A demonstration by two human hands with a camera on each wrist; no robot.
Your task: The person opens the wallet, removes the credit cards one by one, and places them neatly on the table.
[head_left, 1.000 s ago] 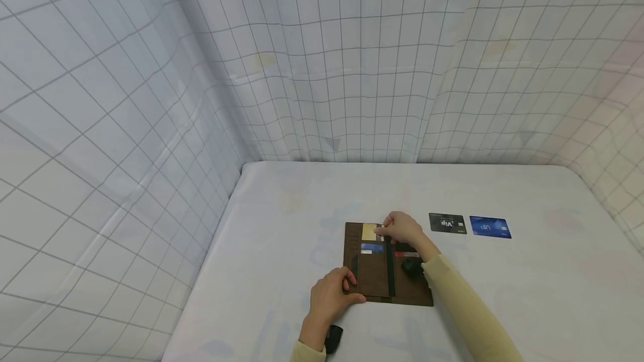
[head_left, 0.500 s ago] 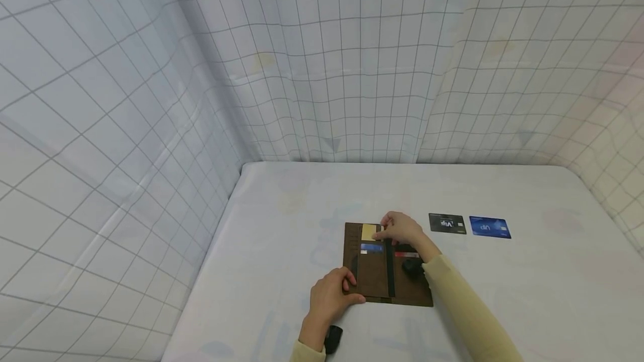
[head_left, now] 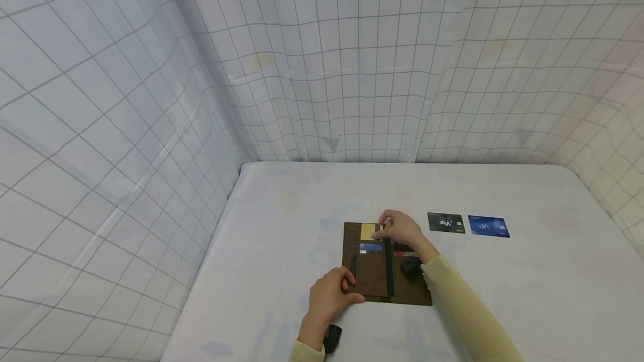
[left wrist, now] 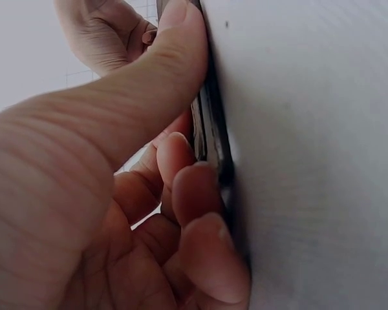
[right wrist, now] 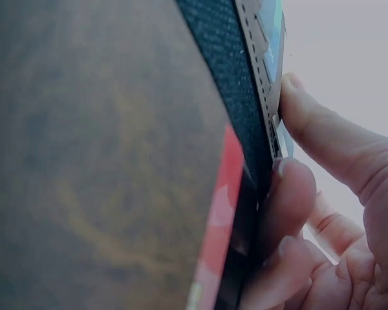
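Note:
A brown wallet (head_left: 372,272) lies spread flat on the white table, a black elastic band (head_left: 389,272) running down it. My left hand (head_left: 329,295) grips its near left corner, thumb along the front edge; the left wrist view shows the curled fingers (left wrist: 204,194) against the wallet's edge. At the top, my right hand (head_left: 399,228) pinches a yellow card (head_left: 368,232) in the upper pocket, partly covering it. Below that, a blue card (head_left: 370,248) shows in its slot. A red card (right wrist: 221,213) sits in the right-hand half, partly behind the right wrist in the head view.
To the right of the wallet lie a black card (head_left: 446,223) and a blue VIP card (head_left: 488,226), both flat on the table (head_left: 282,228). White grid-patterned curtains (head_left: 352,71) stand behind the table and at its sides.
The right thumb and fingers have shifted very slightly to the left over the yellow card. The left hand and the wallet stay in place, and the loose cards have not moved.

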